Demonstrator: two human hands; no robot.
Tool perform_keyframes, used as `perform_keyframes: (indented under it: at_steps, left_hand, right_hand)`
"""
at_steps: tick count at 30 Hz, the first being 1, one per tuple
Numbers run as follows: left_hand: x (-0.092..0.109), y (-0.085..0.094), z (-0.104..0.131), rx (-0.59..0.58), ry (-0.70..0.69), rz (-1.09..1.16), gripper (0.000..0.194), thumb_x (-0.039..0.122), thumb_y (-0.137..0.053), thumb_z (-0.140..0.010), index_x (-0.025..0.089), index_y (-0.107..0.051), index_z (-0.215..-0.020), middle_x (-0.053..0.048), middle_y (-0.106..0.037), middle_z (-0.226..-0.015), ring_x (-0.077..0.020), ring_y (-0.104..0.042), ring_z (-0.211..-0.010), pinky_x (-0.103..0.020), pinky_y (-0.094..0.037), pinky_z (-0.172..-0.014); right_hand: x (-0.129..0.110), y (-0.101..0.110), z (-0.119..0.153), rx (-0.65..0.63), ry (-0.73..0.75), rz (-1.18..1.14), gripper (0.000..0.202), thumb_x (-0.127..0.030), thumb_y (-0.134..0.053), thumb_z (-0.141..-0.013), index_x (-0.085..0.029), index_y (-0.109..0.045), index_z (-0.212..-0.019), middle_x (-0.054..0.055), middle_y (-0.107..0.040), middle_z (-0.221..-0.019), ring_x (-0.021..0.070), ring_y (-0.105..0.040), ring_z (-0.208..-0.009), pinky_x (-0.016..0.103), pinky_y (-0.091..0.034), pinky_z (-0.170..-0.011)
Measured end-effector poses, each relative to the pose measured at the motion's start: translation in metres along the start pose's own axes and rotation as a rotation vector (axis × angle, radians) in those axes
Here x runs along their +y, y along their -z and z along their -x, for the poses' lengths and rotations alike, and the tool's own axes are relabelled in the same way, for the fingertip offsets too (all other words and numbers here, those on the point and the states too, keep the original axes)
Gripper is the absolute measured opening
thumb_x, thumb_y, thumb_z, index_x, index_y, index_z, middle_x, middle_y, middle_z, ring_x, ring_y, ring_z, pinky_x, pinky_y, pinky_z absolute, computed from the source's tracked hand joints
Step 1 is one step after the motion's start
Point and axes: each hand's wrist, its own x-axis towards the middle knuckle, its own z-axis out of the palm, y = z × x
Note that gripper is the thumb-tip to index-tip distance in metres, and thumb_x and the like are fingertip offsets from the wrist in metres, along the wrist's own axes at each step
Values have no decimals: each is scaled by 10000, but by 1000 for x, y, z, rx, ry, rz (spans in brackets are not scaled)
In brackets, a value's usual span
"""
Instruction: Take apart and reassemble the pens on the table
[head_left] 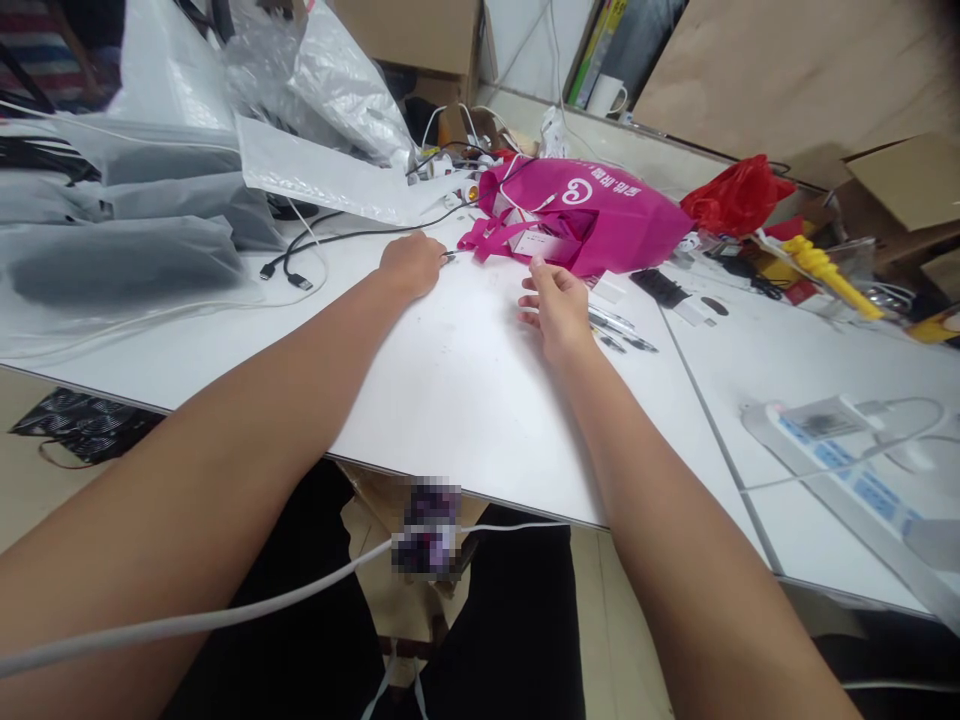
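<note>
My left hand [412, 265] rests on the white table [450, 400], fingers closed around a thin, dark-tipped pen [450, 255]; most of it is hidden by the hand. My right hand [556, 305] hovers over the table with its fingers loosely bent and apart, and nothing shows between them. Several pens [622, 330] lie just right of that hand, partly behind it. Beyond both hands lies a magenta bag [637, 215] with white print, its mouth and straps toward me. A small white box [540, 245] shows in the bag's opening.
Grey plastic bags [120, 265] and black USB cables [300, 280] lie on the left. A white power strip [847, 470] with plugs stands on the right. Red plastic bag [739, 195], yellow coiled item [832, 278] and cardboard boxes [911, 180] crowd the back right. A white cable [225, 618] crosses my lap.
</note>
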Motion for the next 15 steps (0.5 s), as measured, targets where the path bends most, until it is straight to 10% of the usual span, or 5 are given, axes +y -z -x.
perform_keyframes:
  at_steps: [4,9,15]
  left_hand:
    - [8,3,4,38,-47,149,315,319,-504,-1142,222,-769,-1004,-152,-750,-1102,-350,-693,-1159,-458,-501,-997]
    - [39,4,12,-14,-207,603,473,353,-576,-1120,259,-400,-691,6,-424,-709,-204,-473,-768,-400,-432,-817]
    - [69,3,27,-93,-335,785,413,303,-609,-1077,243,-505,-681,30,-411,-667,-167,-391,-705,-360,-362,-723]
  right_hand:
    - [4,0,-1,-37,-54,9,459,-601,-940,-951,-258,-635,-922,-25,-703,-899,89,-644,-639,181,-536,-496]
    - [2,-2,3,-150,-131,-31,430,-530,-992,-931,-253,-664,-958,-9,-732,-937,93,-667,-652,197,-612,-542]
    - [-4,-3,11,-149,-143,-100,468,-561,-993,-909,-260,-635,-924,-35,-715,-932,80,-687,-703,182,-651,-625]
